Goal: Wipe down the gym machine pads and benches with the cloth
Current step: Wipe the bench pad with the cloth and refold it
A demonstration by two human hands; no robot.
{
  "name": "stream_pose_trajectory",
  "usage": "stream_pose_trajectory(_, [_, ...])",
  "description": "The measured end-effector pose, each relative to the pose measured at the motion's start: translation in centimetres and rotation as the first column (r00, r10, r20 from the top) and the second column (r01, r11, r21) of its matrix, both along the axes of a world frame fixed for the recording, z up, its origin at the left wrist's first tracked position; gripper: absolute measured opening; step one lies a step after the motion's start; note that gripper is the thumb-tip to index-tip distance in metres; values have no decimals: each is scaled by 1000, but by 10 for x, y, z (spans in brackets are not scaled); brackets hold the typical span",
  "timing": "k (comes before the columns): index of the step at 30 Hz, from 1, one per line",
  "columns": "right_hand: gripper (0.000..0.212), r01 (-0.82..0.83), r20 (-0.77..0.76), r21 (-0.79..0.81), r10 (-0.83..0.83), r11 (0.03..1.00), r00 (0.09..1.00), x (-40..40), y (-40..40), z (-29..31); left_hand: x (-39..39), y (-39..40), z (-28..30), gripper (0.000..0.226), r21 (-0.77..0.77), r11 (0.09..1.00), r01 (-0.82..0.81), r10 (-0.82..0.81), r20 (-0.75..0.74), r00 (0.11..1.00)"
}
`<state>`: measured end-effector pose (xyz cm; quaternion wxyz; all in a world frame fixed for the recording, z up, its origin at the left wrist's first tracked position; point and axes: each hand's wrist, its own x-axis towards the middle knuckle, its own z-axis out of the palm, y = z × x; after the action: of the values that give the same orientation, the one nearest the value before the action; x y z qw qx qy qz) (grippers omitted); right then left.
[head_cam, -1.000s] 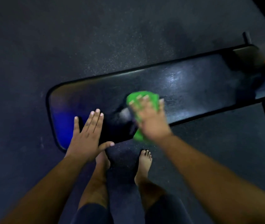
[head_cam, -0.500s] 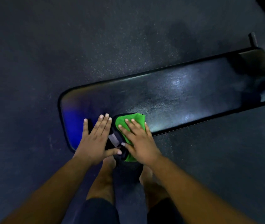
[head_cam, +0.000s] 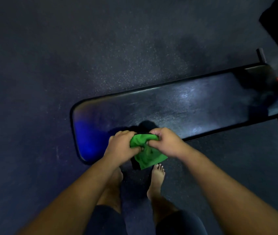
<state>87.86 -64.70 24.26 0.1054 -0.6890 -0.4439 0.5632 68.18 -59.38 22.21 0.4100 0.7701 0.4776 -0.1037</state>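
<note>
Right at the bench's near edge, our left hand and right hand both pinch the green cloth; the unwiped length runs off rightward, closer to our right hand.

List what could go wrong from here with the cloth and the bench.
1. Both hands, left hand and right hand, bunch the green cloth off the bench pad; a loose corner hangs and could slip from the grip.
2. The pad's far end looks unwiped and may get skipped.
3. Bare feet stand close under the bench edge.
</note>
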Motion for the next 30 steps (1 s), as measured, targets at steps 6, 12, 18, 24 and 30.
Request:
stream_pose_trajectory(6, [9,179,-304,244,-100,953,947,72,36,90,22,28,19,63,-515,841,-166,375,332,866])
stream_pose_trajectory(12, [15,-3,1,649,3,761,1000,123,38,128,77,64,56,25,-12,938,-347,309,487,817])
stream_pose_trajectory(18, [37,-185,184,535,100,825,978,131,-33,63,57,28,19,39,463,871,165,-291,216,932])
stream_pose_trajectory(24, [24,-516,373,205,421,832,827,113,-76,-24,35,-27,-18,66,336,915,225,-209,-83,974])
stream_pose_trajectory(30, [53,-77,260,397,-32,914,965,101,-43,-27,63,-29,0,55,320,908,-271,323,-122,939])
